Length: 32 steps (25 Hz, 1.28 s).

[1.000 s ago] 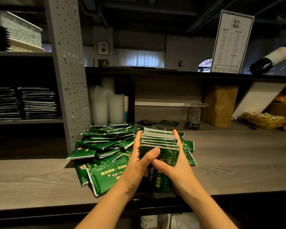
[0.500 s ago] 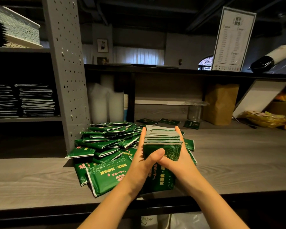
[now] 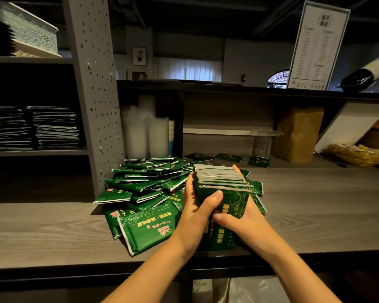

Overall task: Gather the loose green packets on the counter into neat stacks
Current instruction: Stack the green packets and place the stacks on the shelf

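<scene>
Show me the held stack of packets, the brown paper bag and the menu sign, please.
held stack of packets (image 3: 234, 201), head view, green front face
brown paper bag (image 3: 298, 134), head view, middle of its front
menu sign (image 3: 316, 44), head view, middle of the printed sheet

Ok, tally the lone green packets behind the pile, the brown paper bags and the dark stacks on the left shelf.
Lone green packets: 3
Brown paper bag: 1
Dark stacks on left shelf: 2
Total: 6
</scene>
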{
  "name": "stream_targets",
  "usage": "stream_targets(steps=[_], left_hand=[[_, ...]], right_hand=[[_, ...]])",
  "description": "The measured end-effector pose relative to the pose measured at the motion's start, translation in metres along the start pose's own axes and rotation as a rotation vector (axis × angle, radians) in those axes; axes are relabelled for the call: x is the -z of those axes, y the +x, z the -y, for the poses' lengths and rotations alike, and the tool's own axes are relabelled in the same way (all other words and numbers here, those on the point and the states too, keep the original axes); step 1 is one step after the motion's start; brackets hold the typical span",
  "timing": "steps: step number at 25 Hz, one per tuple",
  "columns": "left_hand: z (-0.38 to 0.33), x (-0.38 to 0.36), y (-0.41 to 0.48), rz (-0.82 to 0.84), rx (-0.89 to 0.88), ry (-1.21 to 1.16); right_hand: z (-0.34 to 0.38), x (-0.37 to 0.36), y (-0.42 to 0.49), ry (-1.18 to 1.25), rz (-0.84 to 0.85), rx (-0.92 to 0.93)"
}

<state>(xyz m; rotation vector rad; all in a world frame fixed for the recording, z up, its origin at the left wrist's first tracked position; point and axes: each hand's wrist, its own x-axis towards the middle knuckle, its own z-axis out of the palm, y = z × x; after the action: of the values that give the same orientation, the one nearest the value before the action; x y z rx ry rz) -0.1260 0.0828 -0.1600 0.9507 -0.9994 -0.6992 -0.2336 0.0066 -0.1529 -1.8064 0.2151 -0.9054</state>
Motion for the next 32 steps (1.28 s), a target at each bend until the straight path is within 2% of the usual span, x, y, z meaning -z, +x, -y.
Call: stream_targets(steps=[6, 10, 12, 14, 20, 28, 30, 32], left_hand=[[-0.019, 0.005, -0.002, -0.01, -0.046, 0.008], [-0.044, 0.027, 0.001, -0.073, -0.201, 0.148], [-0.064, 0.044, 0.002, -0.095, -0.273, 0.291], [-0.085, 0.063, 0.001, -0.068, -0.326, 0.401], [-0.147, 0.122, -0.01, 0.02, -0.384, 0.409], [-0.226, 0.183, -0.006, -0.275, -0.385, 0.507], [-0.248, 0.193, 0.006, -0.324, -0.365, 0.473], [-0.274, 0.204, 0.022, -0.353, -0.332, 0.43]], right_hand=[[0.024, -0.008, 0.01, 0.021, -0.023, 0.031], [0.053, -0.025, 0.034, 0.1, -0.016, 0.044], [0.064, -0.041, 0.047, 0.16, 0.005, 0.042], [0.075, -0.062, 0.058, 0.272, 0.037, 0.016], [0.108, -0.128, 0.095, 0.465, 0.118, -0.036], [0.154, -0.198, 0.154, 0.485, 0.253, 0.014], [0.172, -0.207, 0.168, 0.443, 0.263, 0.079], [0.189, -0.214, 0.183, 0.325, 0.196, 0.212]])
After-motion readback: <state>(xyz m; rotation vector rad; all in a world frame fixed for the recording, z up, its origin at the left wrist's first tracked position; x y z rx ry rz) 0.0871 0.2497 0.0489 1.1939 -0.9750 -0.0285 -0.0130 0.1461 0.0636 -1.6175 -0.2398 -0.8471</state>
